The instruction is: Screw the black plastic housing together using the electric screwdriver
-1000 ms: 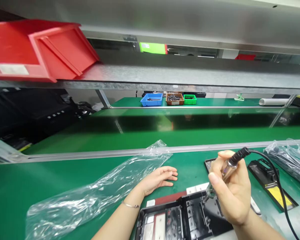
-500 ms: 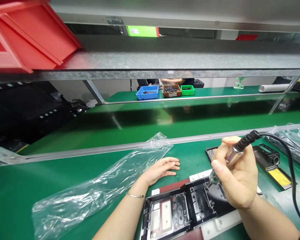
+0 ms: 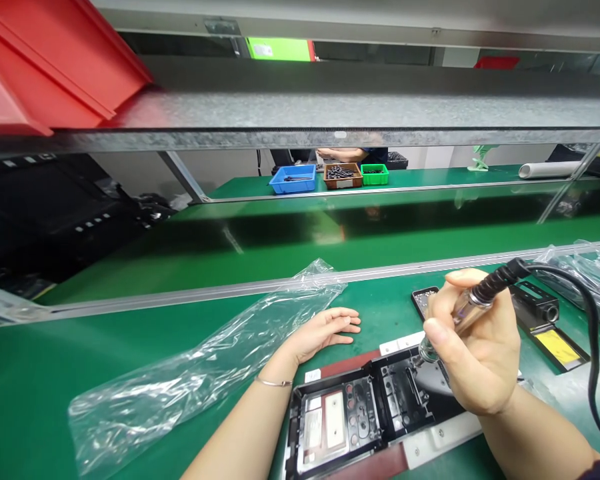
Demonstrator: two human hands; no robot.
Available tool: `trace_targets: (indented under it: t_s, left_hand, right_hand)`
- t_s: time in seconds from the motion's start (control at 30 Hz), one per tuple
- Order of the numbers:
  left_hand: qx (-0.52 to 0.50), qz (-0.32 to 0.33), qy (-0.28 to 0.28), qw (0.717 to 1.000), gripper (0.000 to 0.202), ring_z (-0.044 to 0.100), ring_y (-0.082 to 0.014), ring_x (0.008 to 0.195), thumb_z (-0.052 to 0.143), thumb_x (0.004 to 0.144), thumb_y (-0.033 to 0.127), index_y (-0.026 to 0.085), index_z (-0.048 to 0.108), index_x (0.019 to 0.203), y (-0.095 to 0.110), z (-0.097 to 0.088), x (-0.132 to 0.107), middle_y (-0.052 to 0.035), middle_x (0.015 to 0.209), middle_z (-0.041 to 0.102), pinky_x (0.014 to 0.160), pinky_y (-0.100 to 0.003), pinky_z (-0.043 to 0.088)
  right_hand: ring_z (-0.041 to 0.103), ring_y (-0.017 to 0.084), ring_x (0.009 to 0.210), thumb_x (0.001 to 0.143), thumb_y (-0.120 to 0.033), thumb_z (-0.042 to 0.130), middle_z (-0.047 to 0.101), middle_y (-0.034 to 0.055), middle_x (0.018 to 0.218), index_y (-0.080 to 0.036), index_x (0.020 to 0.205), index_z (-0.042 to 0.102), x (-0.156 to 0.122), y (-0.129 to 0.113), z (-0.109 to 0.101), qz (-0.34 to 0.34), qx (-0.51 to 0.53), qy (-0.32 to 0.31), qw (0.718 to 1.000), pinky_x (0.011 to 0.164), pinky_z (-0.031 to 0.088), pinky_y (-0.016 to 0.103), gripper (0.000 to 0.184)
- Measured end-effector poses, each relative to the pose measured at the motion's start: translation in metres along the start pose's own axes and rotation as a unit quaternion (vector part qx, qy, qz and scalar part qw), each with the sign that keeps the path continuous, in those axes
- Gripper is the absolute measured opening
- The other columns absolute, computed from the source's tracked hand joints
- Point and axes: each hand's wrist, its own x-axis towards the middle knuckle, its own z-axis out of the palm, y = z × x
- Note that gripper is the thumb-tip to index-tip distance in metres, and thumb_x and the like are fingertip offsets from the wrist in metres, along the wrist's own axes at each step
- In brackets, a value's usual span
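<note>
My right hand (image 3: 473, 347) is closed round a corded electric screwdriver (image 3: 467, 310) with a clear body. Its tip points down at a black plastic housing (image 3: 380, 400), near the inner edge of the right half; whether it touches a screw is too small to tell. The housing lies in a fixture (image 3: 443, 437) of dark red board and white strips. My left hand (image 3: 327, 330) rests on the green mat beyond the housing, fingers loosely stretched, holding nothing. Behind my right hand sits a small black tray (image 3: 424, 301) with tiny metal pieces, partly hidden.
A clear plastic bag (image 3: 195, 380) lies left of my arm. At right are a black device with a yellow panel (image 3: 557, 347) and more plastic film (image 3: 590, 273). A metal shelf (image 3: 340, 137) with a red bin (image 3: 55, 67) spans overhead. A person's arm (image 3: 343, 155) shows beyond.
The view has tilted slightly, shifting the scene up a little. Both hands keep nearly the same places, with the screwdriver tip still at the housing.
</note>
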Motion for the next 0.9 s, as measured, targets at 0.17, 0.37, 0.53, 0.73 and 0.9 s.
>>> trace_targets:
  t_s: [0.17, 0.37, 0.53, 0.73, 0.9]
  left_hand:
    - [-0.003, 0.000, 0.000, 1.000, 0.046, 0.065, -0.0264, 0.115, 0.077, 0.090, 0.041, 0.012, 0.063, 0.123, 0.0000, 0.0002, 0.0005, -0.0144, 0.127, 0.065, 0.103, -0.047, 0.054]
    - [-0.005, 0.001, -0.003, 1.000, 0.046, 0.065, -0.0262, 0.115, 0.077, 0.089, 0.042, 0.012, 0.064, 0.122, 0.0003, 0.0002, 0.0006, -0.0134, 0.125, 0.066, 0.102, -0.047, 0.054]
    - [-0.002, 0.002, -0.004, 1.000, 0.046, 0.065, -0.0262, 0.116, 0.076, 0.090, 0.041, 0.012, 0.063, 0.123, 0.0009, 0.0006, 0.0006, -0.0134, 0.126, 0.065, 0.103, -0.047, 0.053]
    - [-0.001, 0.001, -0.005, 1.000, 0.048, 0.065, -0.0265, 0.116, 0.077, 0.089, 0.044, 0.012, 0.063, 0.123, 0.0013, 0.0001, 0.0003, -0.0137, 0.126, 0.065, 0.103, -0.048, 0.053]
    - [0.002, 0.001, -0.002, 1.000, 0.049, 0.064, -0.0268, 0.116, 0.078, 0.089, 0.044, 0.012, 0.063, 0.124, 0.0021, 0.0012, -0.0003, -0.0140, 0.125, 0.066, 0.104, -0.048, 0.053]
  right_hand:
    - [0.041, 0.009, 0.063, 0.098, 0.001, 0.050, 0.039, -0.0023, 0.077, -0.019, 0.132, 0.046, 0.0003, 0.0000, -0.0003, 0.010, 0.010, 0.003, 1.000, 0.060, 0.034, 0.019, 0.040]
    - [0.040, 0.009, 0.064, 0.097, 0.002, 0.049, 0.039, -0.0021, 0.077, -0.019, 0.132, 0.046, -0.0007, -0.0021, -0.0010, 0.010, 0.019, 0.000, 1.000, 0.060, 0.033, 0.019, 0.041]
    - [0.040, 0.009, 0.064, 0.097, 0.003, 0.049, 0.039, -0.0023, 0.078, -0.020, 0.133, 0.046, -0.0004, -0.0025, -0.0015, 0.006, 0.023, 0.000, 1.000, 0.060, 0.033, 0.019, 0.043]
    - [0.040, 0.009, 0.063, 0.097, 0.001, 0.050, 0.039, -0.0021, 0.077, -0.019, 0.132, 0.046, 0.0000, -0.0015, -0.0005, 0.008, 0.011, 0.000, 1.000, 0.060, 0.034, 0.019, 0.041]
    - [0.040, 0.009, 0.063, 0.098, 0.001, 0.051, 0.040, -0.0021, 0.077, -0.021, 0.133, 0.046, -0.0007, -0.0015, -0.0009, 0.015, 0.016, -0.001, 1.000, 0.060, 0.035, 0.019, 0.042]
